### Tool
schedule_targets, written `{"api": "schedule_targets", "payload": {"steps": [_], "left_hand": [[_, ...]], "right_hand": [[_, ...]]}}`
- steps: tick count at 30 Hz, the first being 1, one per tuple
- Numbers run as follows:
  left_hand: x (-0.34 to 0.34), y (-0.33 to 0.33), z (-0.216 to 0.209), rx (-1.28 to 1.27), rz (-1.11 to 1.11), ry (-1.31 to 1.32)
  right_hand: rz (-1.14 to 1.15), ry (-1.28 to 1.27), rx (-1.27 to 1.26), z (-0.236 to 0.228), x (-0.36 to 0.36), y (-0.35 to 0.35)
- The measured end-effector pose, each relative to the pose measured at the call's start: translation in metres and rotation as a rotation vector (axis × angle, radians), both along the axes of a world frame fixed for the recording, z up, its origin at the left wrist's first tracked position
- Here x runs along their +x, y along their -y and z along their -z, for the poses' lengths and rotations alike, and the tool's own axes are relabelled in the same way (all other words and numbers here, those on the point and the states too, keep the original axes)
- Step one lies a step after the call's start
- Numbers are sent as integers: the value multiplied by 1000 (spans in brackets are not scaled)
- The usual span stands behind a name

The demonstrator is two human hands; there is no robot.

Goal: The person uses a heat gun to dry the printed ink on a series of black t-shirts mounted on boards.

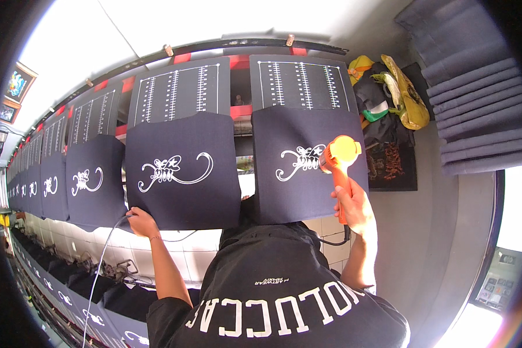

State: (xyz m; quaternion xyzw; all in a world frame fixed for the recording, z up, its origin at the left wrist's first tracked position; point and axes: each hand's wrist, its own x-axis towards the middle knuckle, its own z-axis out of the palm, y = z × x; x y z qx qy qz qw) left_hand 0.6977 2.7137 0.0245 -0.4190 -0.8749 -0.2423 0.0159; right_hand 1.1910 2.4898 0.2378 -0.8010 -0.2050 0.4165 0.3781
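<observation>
My right hand (354, 206) grips the handle of an orange heat gun (339, 153). Its nozzle points left at the white swirl print (296, 162) on a dark fabric panel (284, 197) lying on a flat board. My left hand (140, 221) is closed at the lower left corner of the neighbouring dark panel (182, 197). A thin white cable (101, 261) runs down from that hand. The neighbouring panel carries the same white print (171, 171).
More printed dark panels (93, 180) run in a row to the left, each with a ruled dark board (180, 90) behind it. Stacked dark fabric (481, 110) and a yellow bag with clothes (400, 93) lie at the right. White tiles (174, 249) face the bench front.
</observation>
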Motion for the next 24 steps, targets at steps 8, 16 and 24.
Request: {"api": "schedule_targets", "payload": {"steps": [8, 16, 24], "left_hand": [[-3, 2, 0, -28, 22, 22], [-4, 3, 1, -30, 41, 29], [-4, 4, -1, -45, 59, -3]], "right_hand": [[-59, -202, 158, 9, -11, -6], [-88, -209, 99, 0, -27, -11], [-125, -278, 47, -13, -50, -11]]}}
